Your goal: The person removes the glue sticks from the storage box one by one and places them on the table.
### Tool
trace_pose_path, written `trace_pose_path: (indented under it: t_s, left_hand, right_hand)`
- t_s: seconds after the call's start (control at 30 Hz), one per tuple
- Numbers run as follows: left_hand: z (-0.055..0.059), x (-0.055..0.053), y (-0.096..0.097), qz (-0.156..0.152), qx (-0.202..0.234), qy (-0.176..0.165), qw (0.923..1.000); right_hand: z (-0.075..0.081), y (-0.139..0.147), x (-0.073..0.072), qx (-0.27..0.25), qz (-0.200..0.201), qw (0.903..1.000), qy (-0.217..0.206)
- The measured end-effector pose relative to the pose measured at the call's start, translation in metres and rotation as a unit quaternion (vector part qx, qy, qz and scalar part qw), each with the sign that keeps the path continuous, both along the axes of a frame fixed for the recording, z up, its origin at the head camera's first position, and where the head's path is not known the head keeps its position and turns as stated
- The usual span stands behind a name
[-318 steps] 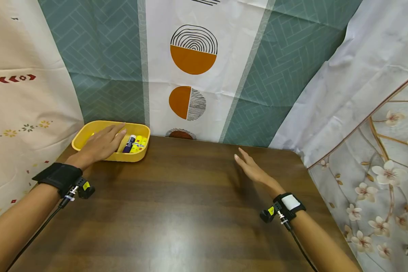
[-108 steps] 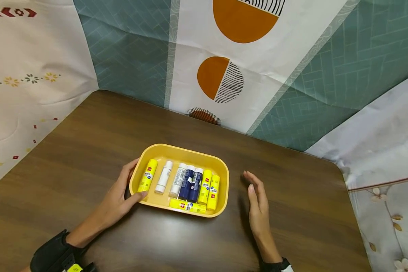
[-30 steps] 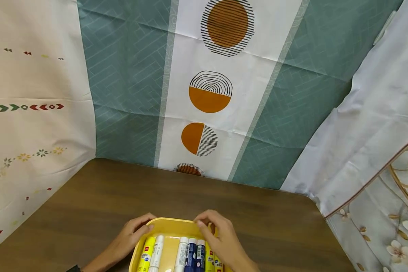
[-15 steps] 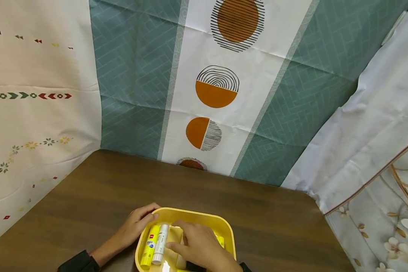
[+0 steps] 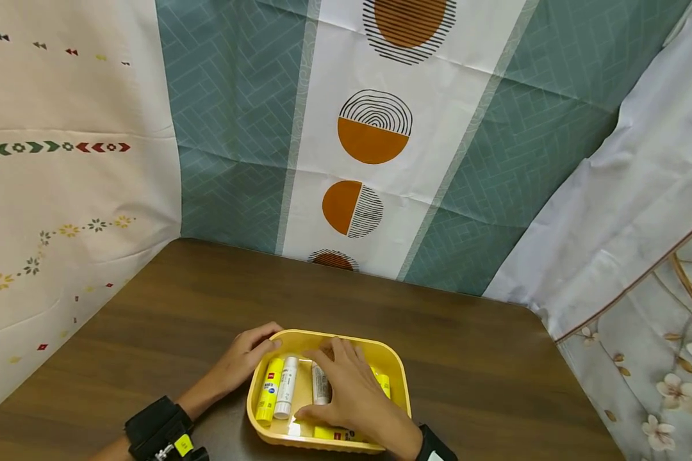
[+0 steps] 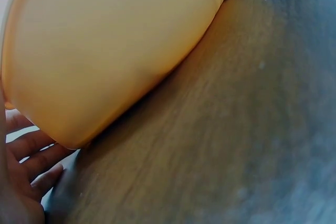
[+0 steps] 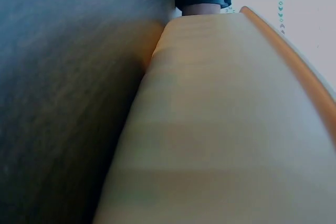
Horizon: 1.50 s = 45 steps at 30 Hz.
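At lower centre, the left hand [image 5: 241, 361] pinches the yellow tray [image 5: 403, 390] by its rim; the right hand [image 5: 354, 392] arches over glue sticks [image 5: 320, 386] inside, fingers parted from thumb, grip impossible to tell.

Curtained nook, room type unclear, brown table [image 5: 473, 365], geometric cloth [image 5: 375, 137] behind, flowered cloth [image 5: 651, 352] at right

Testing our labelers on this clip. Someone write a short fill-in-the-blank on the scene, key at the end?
1. The left hand grips the tray at its far ____ corner, as the person sees it.
2. The leftmost tube is yellow; the neighbouring tube is ____.
3. The crosswise tube along the near side, partly hidden by the right hand, is ____.

Missing words: left; white; yellow.
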<state>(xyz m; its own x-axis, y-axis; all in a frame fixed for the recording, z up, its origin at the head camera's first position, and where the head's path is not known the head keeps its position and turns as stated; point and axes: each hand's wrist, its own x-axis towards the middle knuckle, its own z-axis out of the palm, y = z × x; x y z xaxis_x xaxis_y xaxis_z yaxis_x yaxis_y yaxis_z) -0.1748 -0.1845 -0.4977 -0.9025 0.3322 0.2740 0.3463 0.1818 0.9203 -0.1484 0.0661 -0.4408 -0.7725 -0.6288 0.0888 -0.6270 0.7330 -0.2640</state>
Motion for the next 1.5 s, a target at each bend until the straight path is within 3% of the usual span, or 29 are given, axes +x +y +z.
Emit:
trace_pose_path:
  t_s: [0.33, 0.47, 0.63, 0.87, 1.07, 1.5]
  left_hand:
    - [-0.001, -0.002, -0.002, 0.029, -0.004, 0.014, 0.9995]
    - [0.000, -0.002, 0.000, 0.027, -0.009, 0.004, 0.9996]
    - [0.001, -0.001, 0.005, 0.026, -0.001, 0.006, 0.9997]
    - [0.001, -0.001, 0.002, 0.036, -0.007, 0.012, 0.9993]
    - [0.000, -0.002, 0.004, 0.034, -0.019, 0.001, 0.9992]
    - [0.002, -0.001, 0.004, 0.039, -0.029, -0.007, 0.9988]
  right_hand:
    - [-0.001, -0.001, -0.002, 0.013, 0.046, 0.9987, 0.018]
    - [0.007, 0.008, -0.004, 0.004, 0.089, 0.9951, -0.044]
    - [0.022, 0.024, -0.011, 0.033, 0.142, 0.9809, -0.129]
    - [0.031, 0.029, -0.017, 0.045, 0.107, 0.9756, -0.187]
    - [0.027, 0.030, -0.021, 0.040, 0.091, 0.9778, -0.185]
    - [0.028, 0.032, -0.025, 0.064, 0.125, 0.9755, -0.169]
